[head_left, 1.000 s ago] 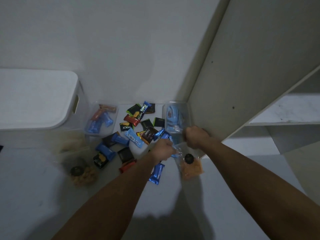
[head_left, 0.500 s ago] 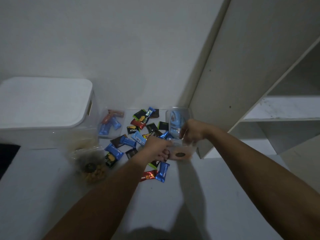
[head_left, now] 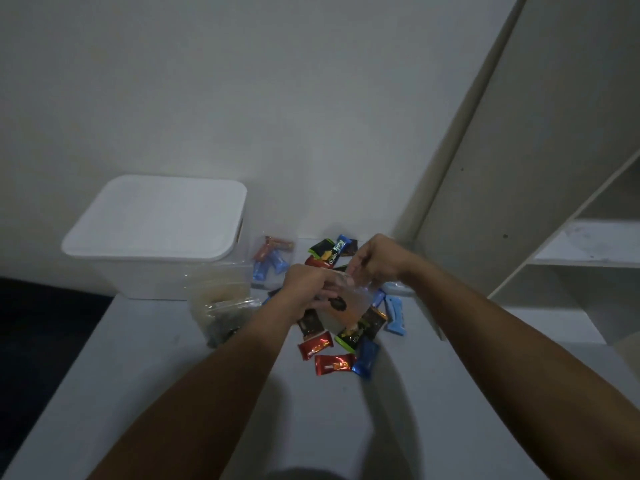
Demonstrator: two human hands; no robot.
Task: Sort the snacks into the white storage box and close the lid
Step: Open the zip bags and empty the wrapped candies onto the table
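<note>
Clear bag (head_left: 341, 306) now lifted off table, frame centre, over loose snacks (head_left: 327, 356). Left hand (head_left: 306, 289), right hand (head_left: 375, 259) both pinch its top edge. Box (head_left: 156, 233), left of centre, lid still on; opening needed before loading.

Lots covered up or too dim here

Both hands sit over the snack wrappers (head_left: 327, 344) mid-frame, hiding several; the clear bag (head_left: 341, 306) they hold is blurry, contents unreadable. The bag (head_left: 221, 306) beside the white storage box (head_left: 156, 237) is murky. Forearms run off the bottom edge.
</note>
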